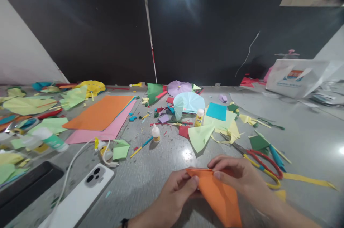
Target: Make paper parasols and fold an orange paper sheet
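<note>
A folded piece of orange paper [221, 195] is held between both hands at the near edge of the view, its narrow end pointing down toward me. My left hand [178, 192] grips its upper left corner, thumb on top and fingers behind. Along the top edge, my right hand [236, 174] pinches the paper between thumb and fingers. The scissors [264, 167], with red and yellow handles, lie just right of my right hand. Beyond the hands rests a pale green folded paper [201, 137]. The underside of the orange paper is hidden.
A glue stick [199, 117] and a small white glue bottle [156, 133] stand mid-table. Orange sheets [100, 113] lie stacked on pink paper at left. A white phone [83, 195] with a cable is near left. A white bag [295, 77] stands far right; paper scraps are scattered around.
</note>
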A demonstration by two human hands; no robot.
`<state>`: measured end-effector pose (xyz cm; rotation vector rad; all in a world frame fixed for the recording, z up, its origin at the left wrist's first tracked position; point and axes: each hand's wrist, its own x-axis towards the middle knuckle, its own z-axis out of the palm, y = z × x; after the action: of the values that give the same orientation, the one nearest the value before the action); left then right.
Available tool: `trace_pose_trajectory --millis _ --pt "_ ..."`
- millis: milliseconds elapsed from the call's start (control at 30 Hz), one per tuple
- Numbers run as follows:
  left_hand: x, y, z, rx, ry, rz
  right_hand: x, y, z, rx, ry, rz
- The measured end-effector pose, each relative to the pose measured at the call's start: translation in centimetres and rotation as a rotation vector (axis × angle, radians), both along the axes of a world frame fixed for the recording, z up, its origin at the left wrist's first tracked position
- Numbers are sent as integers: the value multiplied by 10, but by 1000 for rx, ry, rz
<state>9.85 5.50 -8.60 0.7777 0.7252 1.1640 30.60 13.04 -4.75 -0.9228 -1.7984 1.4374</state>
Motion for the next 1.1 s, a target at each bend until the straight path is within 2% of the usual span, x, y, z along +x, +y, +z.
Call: trace_pose_trajectory --millis 200,333,433,567,767,933,1100 --pt "0 1 3 -10 -44 19 1 -3 -7 25 78 -49" --pt "-1 -1 10 80 -60 -23 3 -7 -8 12 188 -79" --pt "-1 -2 14 119 -49 -34 3 -7 -5 12 192 -66" --pt "-2 1 14 95 12 11 2 -6 -5 5 130 -66" --pt "-6 1 12 119 106 -7 5 -7 -10 -23 104 -65" --pt "-11 -3 25 191 226 -14 7 -2 -11 -57 123 -24" --pt "-13 -6 34 217 252 -33 7 3 -12 -114 154 4"
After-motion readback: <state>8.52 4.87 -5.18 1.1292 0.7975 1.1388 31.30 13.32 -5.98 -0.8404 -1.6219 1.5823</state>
